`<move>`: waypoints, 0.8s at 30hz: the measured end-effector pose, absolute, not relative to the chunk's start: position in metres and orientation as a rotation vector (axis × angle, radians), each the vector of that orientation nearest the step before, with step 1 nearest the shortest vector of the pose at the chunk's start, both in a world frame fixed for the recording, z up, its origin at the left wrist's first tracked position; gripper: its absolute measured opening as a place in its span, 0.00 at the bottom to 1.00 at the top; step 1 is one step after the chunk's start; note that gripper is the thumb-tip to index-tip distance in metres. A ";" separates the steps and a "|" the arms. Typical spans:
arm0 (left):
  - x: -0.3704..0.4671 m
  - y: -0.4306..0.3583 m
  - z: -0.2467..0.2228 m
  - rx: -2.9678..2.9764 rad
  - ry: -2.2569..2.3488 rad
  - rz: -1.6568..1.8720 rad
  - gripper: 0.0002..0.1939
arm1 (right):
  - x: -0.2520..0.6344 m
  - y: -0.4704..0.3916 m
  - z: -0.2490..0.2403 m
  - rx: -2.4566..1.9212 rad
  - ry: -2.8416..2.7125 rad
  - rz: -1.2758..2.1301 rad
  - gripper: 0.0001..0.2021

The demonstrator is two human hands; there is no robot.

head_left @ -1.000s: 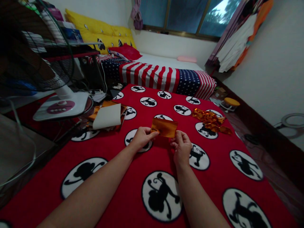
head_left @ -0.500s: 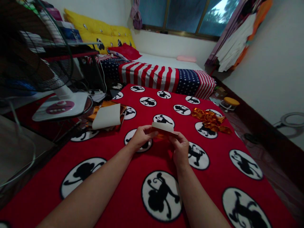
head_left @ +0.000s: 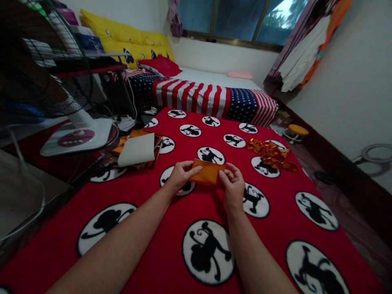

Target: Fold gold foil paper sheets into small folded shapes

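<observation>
A folded sheet of shiny orange-gold foil paper point(head_left: 208, 173) is held level above the red cloth point(head_left: 159, 245) with its gold face toward me. My left hand point(head_left: 180, 175) pinches its left end, thumb on the front. At the right end, my right hand point(head_left: 232, 183) grips it between thumb and fingers. To the left lies a stack of gold papers point(head_left: 136, 134), topped by a sheet with its pale side up point(head_left: 137, 150). Several folded gold foil pieces point(head_left: 269, 154) sit in a heap on the right.
A fan point(head_left: 78, 136) stands on a low cabinet at left. Behind the cloth is a bed with a striped and starred cover point(head_left: 192, 96). A small stool with a yellow seat point(head_left: 297, 130) and a white ring-shaped thing point(head_left: 378, 153) are on the right.
The paper between my hands has changed from showing a raised pale flap to showing a flat gold face. Both hands stay in nearly the same place.
</observation>
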State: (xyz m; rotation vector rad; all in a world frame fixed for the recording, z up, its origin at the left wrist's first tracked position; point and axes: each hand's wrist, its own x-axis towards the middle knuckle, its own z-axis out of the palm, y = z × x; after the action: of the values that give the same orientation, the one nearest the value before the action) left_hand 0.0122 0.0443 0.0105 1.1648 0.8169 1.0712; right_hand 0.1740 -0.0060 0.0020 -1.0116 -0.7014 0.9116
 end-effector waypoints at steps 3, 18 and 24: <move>0.013 0.044 0.011 1.134 0.854 1.120 0.20 | 0.173 -0.007 0.002 -1.021 -0.710 0.913 0.23; 0.011 0.048 0.002 1.188 0.953 1.163 0.20 | 0.173 -0.008 -0.001 -1.068 -0.833 0.850 0.15; 0.008 0.050 0.002 0.991 0.822 1.131 0.27 | 0.174 -0.008 -0.004 -1.062 -0.879 0.843 0.08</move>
State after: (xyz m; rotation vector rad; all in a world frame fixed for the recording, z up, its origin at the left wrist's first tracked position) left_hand 0.0079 0.0497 0.0020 0.9912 0.8219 1.1307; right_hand 0.1740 -0.0077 -0.0045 -1.0620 -0.8785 0.8432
